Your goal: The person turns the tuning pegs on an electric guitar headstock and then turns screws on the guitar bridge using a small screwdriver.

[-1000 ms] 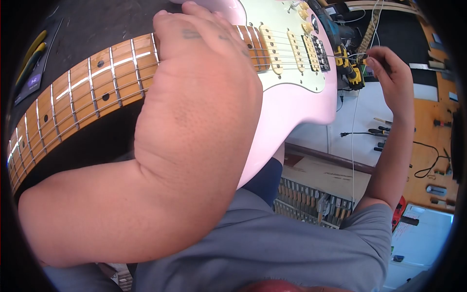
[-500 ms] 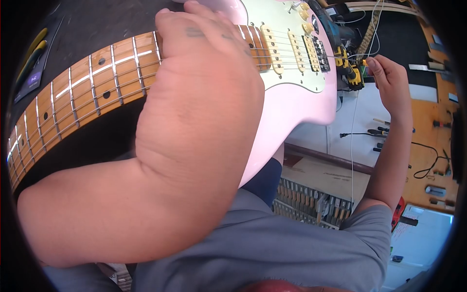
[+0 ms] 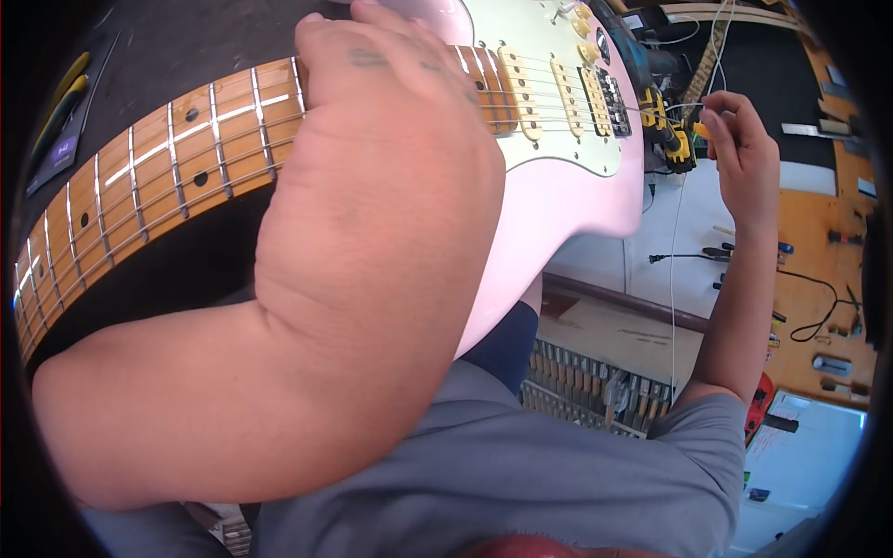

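Covering part of the fretboard (image 3: 191, 139), the left hand (image 3: 395, 98) shows only its back; its fingertips are hidden, so how tightly they press or grip cannot be told. The pink guitar (image 3: 558, 200) stretches across the upper view, its headstock out of sight at the left and its body cut off by the top edge. Whether the thin shaft of the yellow-handled tool (image 3: 703, 130) touches the bridge (image 3: 614, 104) is too small to make out.

Beyond the body's end, the right hand (image 3: 744, 153) pinches that tool's handle between thumb and fingers, the shaft pointing toward the bridge.

A dark counter (image 3: 205, 33) lies behind the neck, with yellow-handled pliers (image 3: 63, 93) and a purple packet (image 3: 63, 149) at the far left. Near the right hand sits a yellow-and-black power tool (image 3: 676, 144). Farther right, small tools dot a wooden surface (image 3: 819, 251); below, a rack (image 3: 595, 381) holds rows of slim items.
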`<state>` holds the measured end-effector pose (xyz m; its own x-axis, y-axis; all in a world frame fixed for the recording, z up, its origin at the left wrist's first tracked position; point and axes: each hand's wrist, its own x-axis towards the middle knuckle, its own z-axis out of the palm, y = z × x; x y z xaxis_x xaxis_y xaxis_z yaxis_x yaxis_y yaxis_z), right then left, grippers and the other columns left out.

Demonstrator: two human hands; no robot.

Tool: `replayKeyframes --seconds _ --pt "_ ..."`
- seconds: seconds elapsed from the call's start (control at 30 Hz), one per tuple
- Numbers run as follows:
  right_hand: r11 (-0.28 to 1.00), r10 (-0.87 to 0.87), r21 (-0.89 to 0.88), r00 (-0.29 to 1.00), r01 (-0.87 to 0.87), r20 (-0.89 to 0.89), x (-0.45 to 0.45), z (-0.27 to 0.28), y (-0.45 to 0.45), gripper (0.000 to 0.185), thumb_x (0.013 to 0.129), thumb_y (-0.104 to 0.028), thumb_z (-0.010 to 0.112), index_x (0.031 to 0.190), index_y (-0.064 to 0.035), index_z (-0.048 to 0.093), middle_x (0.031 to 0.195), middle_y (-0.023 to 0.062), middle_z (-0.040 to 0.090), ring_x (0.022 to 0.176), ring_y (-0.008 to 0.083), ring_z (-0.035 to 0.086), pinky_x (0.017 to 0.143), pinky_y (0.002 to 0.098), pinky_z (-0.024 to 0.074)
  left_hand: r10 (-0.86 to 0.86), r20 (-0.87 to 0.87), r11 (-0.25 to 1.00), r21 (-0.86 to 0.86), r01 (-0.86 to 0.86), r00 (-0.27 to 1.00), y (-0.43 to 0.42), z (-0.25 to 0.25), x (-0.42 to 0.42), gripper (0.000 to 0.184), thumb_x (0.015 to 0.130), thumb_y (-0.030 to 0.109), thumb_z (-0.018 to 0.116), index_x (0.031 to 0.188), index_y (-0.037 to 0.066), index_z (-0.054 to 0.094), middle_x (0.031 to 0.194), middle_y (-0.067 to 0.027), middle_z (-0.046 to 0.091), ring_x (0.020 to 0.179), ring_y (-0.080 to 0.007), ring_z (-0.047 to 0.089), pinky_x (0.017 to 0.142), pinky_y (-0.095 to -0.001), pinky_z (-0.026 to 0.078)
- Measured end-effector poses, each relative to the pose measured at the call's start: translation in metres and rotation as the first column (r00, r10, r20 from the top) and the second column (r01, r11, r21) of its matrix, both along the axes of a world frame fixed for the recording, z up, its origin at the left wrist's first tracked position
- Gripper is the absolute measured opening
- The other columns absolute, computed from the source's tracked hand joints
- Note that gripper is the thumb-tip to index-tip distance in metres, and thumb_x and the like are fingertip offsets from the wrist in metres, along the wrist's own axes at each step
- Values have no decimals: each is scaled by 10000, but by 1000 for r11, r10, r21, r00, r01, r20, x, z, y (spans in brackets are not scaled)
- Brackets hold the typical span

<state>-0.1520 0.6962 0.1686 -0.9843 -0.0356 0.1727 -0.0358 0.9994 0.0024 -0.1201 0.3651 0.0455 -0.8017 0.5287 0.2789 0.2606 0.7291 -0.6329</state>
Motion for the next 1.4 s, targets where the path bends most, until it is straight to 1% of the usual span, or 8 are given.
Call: replayKeyframes --seconds 0.2,0.33,0.47,0.57,0.7,0.83,1.1,1.4 --pt "936 344 105 937 -337 -60 4 -2 2 152 981 -95 701 1107 -11 697 743 38 634 678 117 533 654 265 459 -8 10 1000 -4 8 1000 -1 2 1 528 889 141 614 1370 -76 601 1296 -231 679 1096 -298 655 1053 -386 485" --pt "981 -31 193 993 10 110 0 10 11 145 930 -51 735 1068 -11 717 826 53 662 730 131 558 714 280 500 -6 0 1000 -10 6 1000 0 2 1 527 887 138 615 1366 -80 603 1292 -231 681 1091 -297 656 1051 -384 486" --pt "993 115 -11 993 -115 -13 8 -5 -9 164 983 -143 701 1018 17 717 767 68 640 691 132 528 672 278 472 -2 14 1000 3 2 1000 -1 1 0 521 886 137 616 1362 -75 609 1285 -228 686 1083 -291 658 1048 -381 488" --pt "965 263 33 961 -261 -88 9 -6 -12 205 1003 -174 689 998 30 710 725 58 603 666 130 493 633 281 438 -8 3 1000 -1 8 1000 0 2 0 518 883 136 617 1357 -74 613 1280 -225 689 1074 -288 660 1044 -379 490" --pt "963 205 170 978 -209 42 3 6 10 121 949 -76 731 1029 12 709 777 40 610 689 130 496 639 285 440 -7 -8 1000 -4 7 1000 0 2 0 523 880 136 620 1357 -78 610 1281 -225 688 1071 -287 661 1041 -378 492" --pt "999 33 15 995 -35 91 2 0 21 176 898 -8 757 1065 -4 703 899 39 654 740 132 510 659 285 443 -1 -9 1000 0 1 1000 0 0 0 526 883 136 619 1363 -78 605 1287 -229 684 1076 -288 661 1041 -379 492" --pt "930 358 -82 934 -357 -1 11 -4 -2 274 849 57 747 1111 2 690 1037 63 684 894 126 624 823 278 518 -3 21 1000 -1 3 1000 0 4 1 529 887 136 620 1369 -81 600 1290 -238 680 1089 -302 659 1055 -384 487" --pt "991 50 -122 998 -45 42 10 -9 -4 202 932 -17 715 1127 6 668 802 19 644 765 112 577 716 258 477 6 9 1000 -20 -6 1000 1 4 2 527 890 141 620 1369 -77 602 1295 -234 680 1090 -293 659 1047 -381 488"
